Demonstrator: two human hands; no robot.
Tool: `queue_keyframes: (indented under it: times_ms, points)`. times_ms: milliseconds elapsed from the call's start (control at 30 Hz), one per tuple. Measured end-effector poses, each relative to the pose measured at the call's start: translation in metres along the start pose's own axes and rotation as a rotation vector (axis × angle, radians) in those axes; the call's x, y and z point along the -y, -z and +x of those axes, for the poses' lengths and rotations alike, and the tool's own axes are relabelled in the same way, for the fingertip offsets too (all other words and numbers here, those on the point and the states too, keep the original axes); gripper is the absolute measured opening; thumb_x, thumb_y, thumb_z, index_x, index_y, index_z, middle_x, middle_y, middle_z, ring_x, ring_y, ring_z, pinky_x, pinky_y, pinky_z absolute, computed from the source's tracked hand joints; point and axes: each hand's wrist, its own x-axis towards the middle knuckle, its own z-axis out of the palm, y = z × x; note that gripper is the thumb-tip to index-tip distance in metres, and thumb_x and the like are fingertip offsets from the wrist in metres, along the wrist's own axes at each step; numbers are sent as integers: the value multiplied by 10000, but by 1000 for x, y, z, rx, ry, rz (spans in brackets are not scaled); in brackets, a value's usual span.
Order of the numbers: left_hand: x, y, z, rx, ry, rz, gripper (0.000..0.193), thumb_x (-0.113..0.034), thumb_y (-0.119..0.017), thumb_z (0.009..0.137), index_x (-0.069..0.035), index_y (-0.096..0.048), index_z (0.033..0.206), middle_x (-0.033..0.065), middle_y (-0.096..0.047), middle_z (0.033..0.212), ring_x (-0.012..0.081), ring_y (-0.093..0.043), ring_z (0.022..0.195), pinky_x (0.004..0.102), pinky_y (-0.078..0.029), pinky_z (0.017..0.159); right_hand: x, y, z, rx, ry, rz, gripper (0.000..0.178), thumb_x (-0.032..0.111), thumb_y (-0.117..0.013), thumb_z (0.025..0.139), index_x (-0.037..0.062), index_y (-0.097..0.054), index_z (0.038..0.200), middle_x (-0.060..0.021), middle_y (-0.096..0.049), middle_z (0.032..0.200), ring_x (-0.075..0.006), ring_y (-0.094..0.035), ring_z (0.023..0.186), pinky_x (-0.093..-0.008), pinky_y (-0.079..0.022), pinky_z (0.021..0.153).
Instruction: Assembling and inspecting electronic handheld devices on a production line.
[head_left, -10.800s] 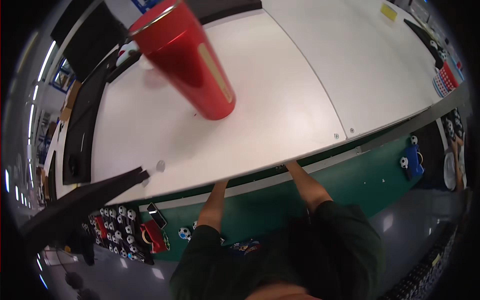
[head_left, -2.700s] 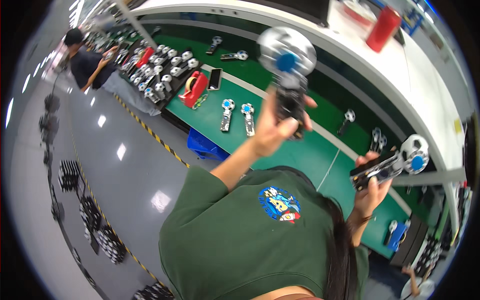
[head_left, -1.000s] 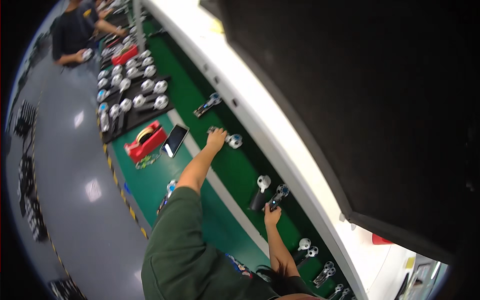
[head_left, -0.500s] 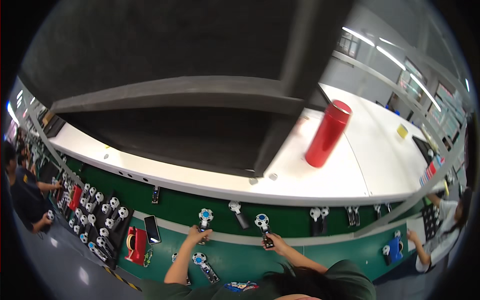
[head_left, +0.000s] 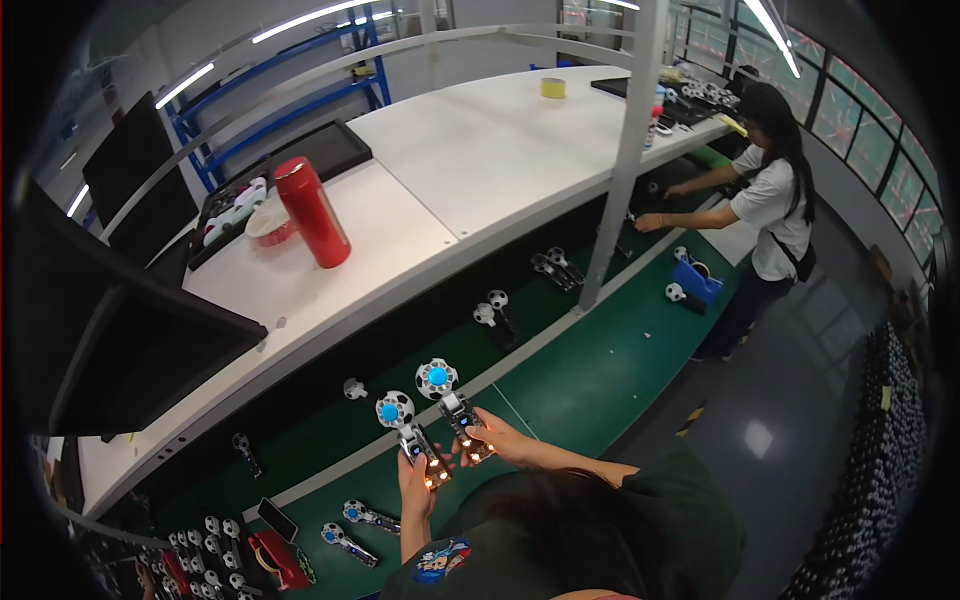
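Observation:
My left hand (head_left: 415,490) is closed round the dark, exposed-electronics handle of a handheld device with a football-patterned head (head_left: 395,410). A similar device (head_left: 437,380) is gripped by its handle in my right hand (head_left: 495,440). Both heads point away from me and have a blue disc in the centre. Orange lights glow on both handles, which are side by side and close together. Two more such devices, one (head_left: 348,543) nearer and another (head_left: 371,516) just beyond it, lie on the green bench (head_left: 570,400) to the left of my left forearm.
Beyond the bench runs a dark green belt (head_left: 320,430) carrying several similar devices. A white shelf (head_left: 480,150) above it holds a red bottle (head_left: 315,215). A phone (head_left: 277,520) and a red tape dispenser (head_left: 280,560) lie left. At right, a co-worker (head_left: 775,190) reaches over the belt near a post (head_left: 625,150).
The view has swung to the right. My hands, apart before, have come together with the two devices side by side. Orange lights now show on the handles.

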Motion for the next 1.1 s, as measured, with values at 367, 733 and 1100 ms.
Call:
queue_keyframes:
  times_ms: [367, 733, 1100]
  points:
    - [-29, -71, -27, 199, -112, 101, 483, -86, -441, 890, 1, -252, 1326, 164, -495, 1171, 210, -516, 1016, 314, -414, 867, 38, -22, -56, -84, 127, -39, 371, 202, -483, 882, 34, -348, 1183, -182, -579, 936, -256, -604, 688, -324, -498, 619]
    - [-23, -74, -60, 100, -246, 211, 501, -76, -405, 892, -7, -207, 1347, 190, -485, 1163, 224, -538, 944, 363, -445, 832, 29, -22, -59, 117, 113, -27, 368, 132, -445, 880, 18, -322, 1207, -187, -566, 955, -239, -590, 731, -316, -492, 673]
    - [-23, -78, -74, 24, -251, 204, 517, -95, -420, 893, -9, -196, 1351, 188, -480, 1166, 214, -529, 954, 356, -455, 817, 33, -24, -58, 160, 67, -105, 385, 119, -435, 884, 17, -307, 1232, -194, -561, 969, -242, -589, 740, -326, -498, 687]
